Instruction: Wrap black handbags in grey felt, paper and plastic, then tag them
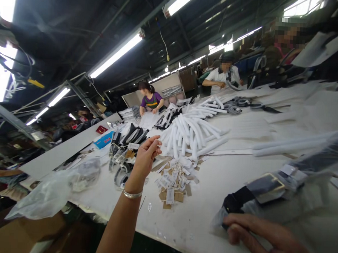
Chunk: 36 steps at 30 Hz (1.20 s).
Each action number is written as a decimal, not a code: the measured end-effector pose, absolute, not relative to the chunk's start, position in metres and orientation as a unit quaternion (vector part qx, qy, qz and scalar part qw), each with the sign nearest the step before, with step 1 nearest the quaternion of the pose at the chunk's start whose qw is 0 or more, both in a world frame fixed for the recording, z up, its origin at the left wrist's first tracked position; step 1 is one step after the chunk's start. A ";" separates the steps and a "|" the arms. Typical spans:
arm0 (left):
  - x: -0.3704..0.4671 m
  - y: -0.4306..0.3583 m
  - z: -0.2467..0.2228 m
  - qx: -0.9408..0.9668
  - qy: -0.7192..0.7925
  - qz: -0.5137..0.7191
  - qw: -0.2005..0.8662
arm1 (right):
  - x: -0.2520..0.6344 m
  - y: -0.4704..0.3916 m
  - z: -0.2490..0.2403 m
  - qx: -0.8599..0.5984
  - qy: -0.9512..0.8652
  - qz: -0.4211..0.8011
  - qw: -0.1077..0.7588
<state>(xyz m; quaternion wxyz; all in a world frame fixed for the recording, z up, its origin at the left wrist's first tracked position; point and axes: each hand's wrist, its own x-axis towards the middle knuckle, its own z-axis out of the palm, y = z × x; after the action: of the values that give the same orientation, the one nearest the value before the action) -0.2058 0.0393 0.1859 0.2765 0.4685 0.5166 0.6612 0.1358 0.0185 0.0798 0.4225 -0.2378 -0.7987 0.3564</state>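
Observation:
My left hand [150, 152] is raised over the middle of the table, thumb and fingers pinched together; whether anything small is between them I cannot make out. Behind it lies a pile of white foam tubes [182, 136], and to its right is a heap of small tags [171, 183] with strings and brown card pieces. At the lower right my right hand [268, 237] pinches the near end of a black belt [243, 196] in a clear plastic sleeve. A gold-coloured buckle [269, 187] shows through the plastic.
Dark belts [131, 137] are heaped left of the foam tubes. A crumpled clear plastic bag [55, 188] hangs over the table's left edge, above a cardboard box [24, 232]. Across the table two co-workers handle material; another person is at the far right.

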 end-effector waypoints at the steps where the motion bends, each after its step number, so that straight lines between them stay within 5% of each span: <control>1: -0.199 0.038 0.194 0.472 0.504 0.664 0.287 | 0.132 0.019 0.083 -0.245 -0.794 0.356 0.428; 10: -0.104 0.020 0.243 0.499 0.403 0.657 0.396 | 0.102 0.029 0.139 -0.248 -0.751 0.318 0.523; 14: -0.056 0.010 0.242 0.486 0.362 0.625 0.491 | 0.108 0.027 0.151 -0.229 -0.718 0.411 0.513; 20: -0.029 0.008 0.216 0.520 0.329 0.550 0.565 | 0.149 0.010 0.131 -0.309 -0.537 0.621 0.481; 28: -0.056 0.057 0.141 0.632 0.488 0.398 0.453 | 0.203 0.002 0.087 -0.517 -0.533 0.566 0.359; 36: -0.052 0.089 0.118 0.720 0.415 0.218 0.511 | 0.170 0.025 0.081 -0.461 -0.645 0.518 0.321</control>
<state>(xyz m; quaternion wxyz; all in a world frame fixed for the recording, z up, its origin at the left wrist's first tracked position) -0.0516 0.0894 0.1176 0.5114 0.7202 0.4148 0.2183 0.1696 0.0254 0.0808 0.3215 -0.4607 -0.6452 0.5178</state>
